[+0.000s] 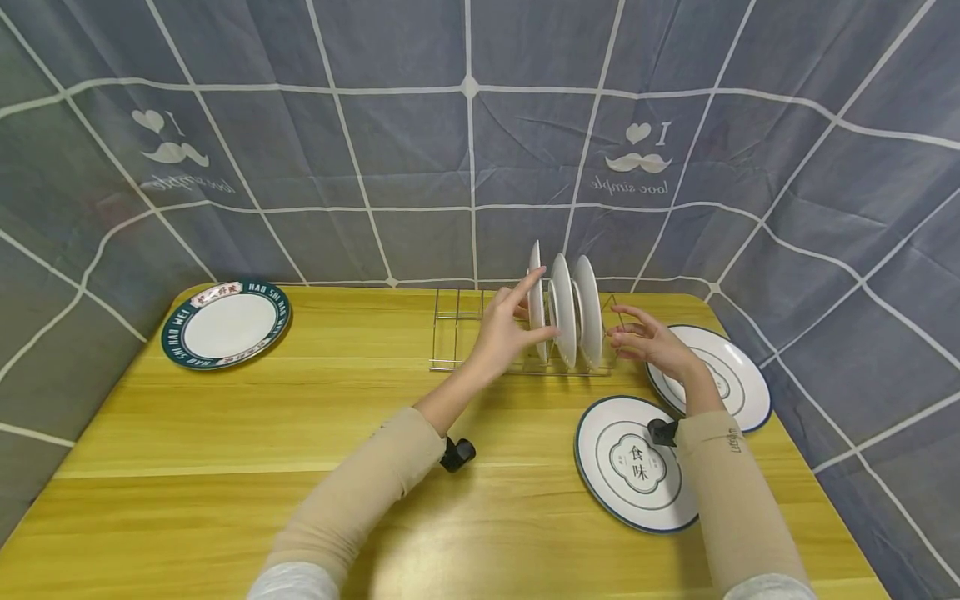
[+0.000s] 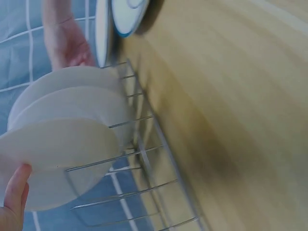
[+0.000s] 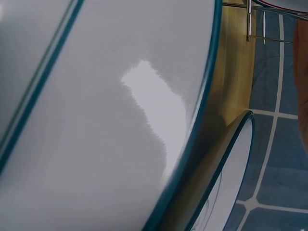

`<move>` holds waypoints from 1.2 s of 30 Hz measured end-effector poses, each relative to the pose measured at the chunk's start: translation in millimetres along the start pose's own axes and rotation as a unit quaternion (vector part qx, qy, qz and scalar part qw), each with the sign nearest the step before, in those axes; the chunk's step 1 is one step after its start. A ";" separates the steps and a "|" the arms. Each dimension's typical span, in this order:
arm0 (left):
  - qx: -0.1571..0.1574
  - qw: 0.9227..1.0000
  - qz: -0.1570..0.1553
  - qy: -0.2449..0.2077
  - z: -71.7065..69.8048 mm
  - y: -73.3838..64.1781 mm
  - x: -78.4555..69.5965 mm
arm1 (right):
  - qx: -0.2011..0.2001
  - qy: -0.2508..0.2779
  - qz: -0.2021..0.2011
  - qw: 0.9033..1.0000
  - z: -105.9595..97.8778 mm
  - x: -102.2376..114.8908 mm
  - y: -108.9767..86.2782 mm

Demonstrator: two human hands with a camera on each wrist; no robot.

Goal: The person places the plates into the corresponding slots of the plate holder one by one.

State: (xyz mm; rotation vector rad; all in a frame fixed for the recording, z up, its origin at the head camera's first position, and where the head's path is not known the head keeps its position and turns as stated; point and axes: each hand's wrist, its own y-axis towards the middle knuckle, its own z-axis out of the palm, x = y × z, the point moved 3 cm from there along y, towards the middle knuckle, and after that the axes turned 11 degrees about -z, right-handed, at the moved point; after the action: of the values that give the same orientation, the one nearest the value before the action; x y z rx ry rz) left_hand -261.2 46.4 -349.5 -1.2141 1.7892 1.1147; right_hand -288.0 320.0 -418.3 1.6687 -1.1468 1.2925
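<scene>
Three white plates stand upright in a wire dish rack (image 1: 446, 367): a left plate (image 1: 536, 312), a middle plate (image 1: 564, 312) and a right plate (image 1: 588, 312). My left hand (image 1: 504, 327) is at the left plate, thumb and index finger spread wide. In the left wrist view, a fingertip touches the nearest plate's pale face (image 2: 62, 142); part of that hand is out of frame. Past the rack's right end, my right hand (image 1: 656, 343) is held with loosely bent fingers and nothing visible in them.
A plate with a blue rim (image 1: 637, 475) lies flat at the front right. Another such plate (image 1: 738, 379) is behind it, partly under the right arm. Far left lies a green-rimmed plate (image 1: 228, 325). A grey checked curtain (image 1: 405, 150) surrounds the wooden table (image 1: 225, 450).
</scene>
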 end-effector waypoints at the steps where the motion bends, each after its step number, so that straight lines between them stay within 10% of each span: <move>1: -0.001 1.000 0.000 0.006 2.8 0.2 2.8 | 0.001 0.000 -0.001 1.000 -0.1 -0.3 0.1; 23: 0.008 0.999 -0.047 -0.001 20.8 4.7 26.1 | 0.004 -0.010 -0.010 1.000 1.5 -1.1 -0.5; 36: 0.036 0.998 -0.046 -0.017 3.5 0.1 27.2 | -0.002 -0.007 0.001 1.000 1.9 -0.4 -0.9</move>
State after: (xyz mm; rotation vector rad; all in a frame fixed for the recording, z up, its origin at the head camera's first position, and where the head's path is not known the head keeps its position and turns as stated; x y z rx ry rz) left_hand -269.7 40.2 -374.8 -1.2156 1.7146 1.0053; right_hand -286.6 318.6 -419.2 1.6765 -1.1594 1.2815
